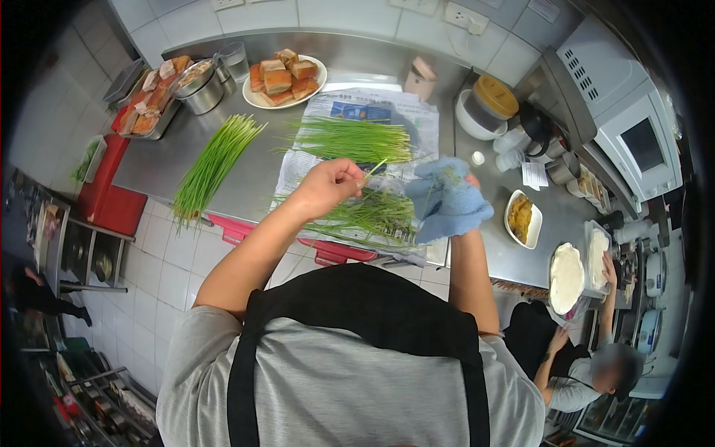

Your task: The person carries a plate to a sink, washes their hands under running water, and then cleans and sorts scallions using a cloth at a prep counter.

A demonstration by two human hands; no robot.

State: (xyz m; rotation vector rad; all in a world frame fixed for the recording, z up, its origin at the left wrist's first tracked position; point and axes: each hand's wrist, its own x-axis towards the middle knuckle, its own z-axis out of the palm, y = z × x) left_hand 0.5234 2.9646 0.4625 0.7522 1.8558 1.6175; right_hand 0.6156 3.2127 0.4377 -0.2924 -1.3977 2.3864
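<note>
My left hand (331,186) is closed, its fingertips pinching a thin green stalk (376,170) over the newspaper (290,175). A blue cloth (449,200) hangs from my right hand (472,181), which it mostly covers; bits of green cling to the cloth. Beyond my left hand, a neat bunch of long green stalks (356,140) lies on the newspaper. Nearer to me, a looser pile of green stalks (369,214) spreads over the same paper. Another bunch of stalks (216,165) rests directly on the steel counter (160,160) to the left.
A plate of meat blocks (283,78), a metal pot (201,95) and a tray of meat (153,100) stand at the back left. To the right are a white dish (523,218), stacked bowls (480,112) and a microwave (633,127). A co-worker (588,380) is at the lower right.
</note>
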